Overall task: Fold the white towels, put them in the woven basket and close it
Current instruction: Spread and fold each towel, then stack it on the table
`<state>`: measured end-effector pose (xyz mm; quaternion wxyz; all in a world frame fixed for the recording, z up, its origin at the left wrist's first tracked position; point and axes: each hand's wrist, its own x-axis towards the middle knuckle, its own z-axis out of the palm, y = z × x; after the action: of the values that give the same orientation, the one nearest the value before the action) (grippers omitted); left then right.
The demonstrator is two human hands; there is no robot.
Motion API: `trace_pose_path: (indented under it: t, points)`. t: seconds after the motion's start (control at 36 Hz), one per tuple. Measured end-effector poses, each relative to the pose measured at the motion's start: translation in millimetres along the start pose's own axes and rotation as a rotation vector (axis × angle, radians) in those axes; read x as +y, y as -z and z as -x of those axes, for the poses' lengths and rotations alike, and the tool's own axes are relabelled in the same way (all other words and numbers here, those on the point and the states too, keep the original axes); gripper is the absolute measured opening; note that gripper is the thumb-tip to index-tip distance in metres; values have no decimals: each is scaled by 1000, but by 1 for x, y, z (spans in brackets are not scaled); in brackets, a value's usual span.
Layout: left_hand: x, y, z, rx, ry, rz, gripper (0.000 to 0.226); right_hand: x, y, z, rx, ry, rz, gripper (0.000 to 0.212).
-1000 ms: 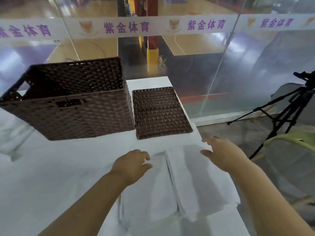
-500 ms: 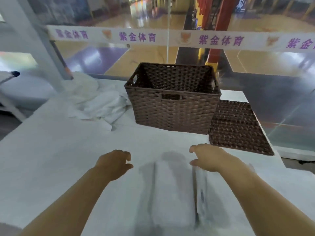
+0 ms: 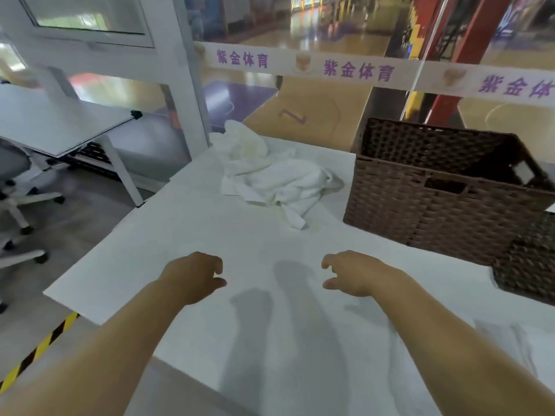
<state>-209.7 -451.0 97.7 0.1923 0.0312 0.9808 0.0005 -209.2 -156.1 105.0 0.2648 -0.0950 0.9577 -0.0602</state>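
A crumpled pile of white towels lies at the far side of the white table. To its right stands the open brown woven basket, and its flat woven lid lies on the table at the right edge. Folded white towels show at the lower right, partly behind my right forearm. My left hand and my right hand hover over the bare middle of the table, fingers loosely curled, holding nothing.
A glass wall with a white banner runs behind the table. To the left stand a white desk and an office chair. Yellow-black tape marks the floor by the table's left edge.
The view has swung left, from the folded towels to the crumpled pile. Both hands have left the folded towels and now hover over bare table.
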Motion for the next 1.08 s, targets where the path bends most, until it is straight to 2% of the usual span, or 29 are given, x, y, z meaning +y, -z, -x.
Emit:
trace_pose_path:
  t: [0.31, 0.56, 0.67, 0.72, 0.78, 0.86, 0.94, 1.08]
  points:
    - [-45, 7, -93, -3, -24, 46, 29, -12, 16, -108, -76, -49, 35, 49]
    - [-59, 17, -211, -48, -53, 24, 29, 8, 41, -253, 174, -151, -72, 44]
    - [-53, 14, -247, -47, -85, 48, 30, 13, 35, -296, 196, -173, -176, 62]
    - [-51, 8, -259, -50, -98, 65, 30, 14, 27, -308, 131, -157, -223, 71]
    - [-49, 2, -266, -64, -107, 75, 30, 11, 18, -314, 67, -119, -192, 64]
    - [-48, -6, -272, -87, -118, 83, 28, 7, 4, -313, 122, -87, -118, 47]
    - [-45, -13, -275, -114, -118, 85, 28, 5, -10, -306, 176, -95, -147, 45]
    - [-37, -23, -273, -150, -136, 102, 28, 1, -27, -277, 145, -48, -135, 44]
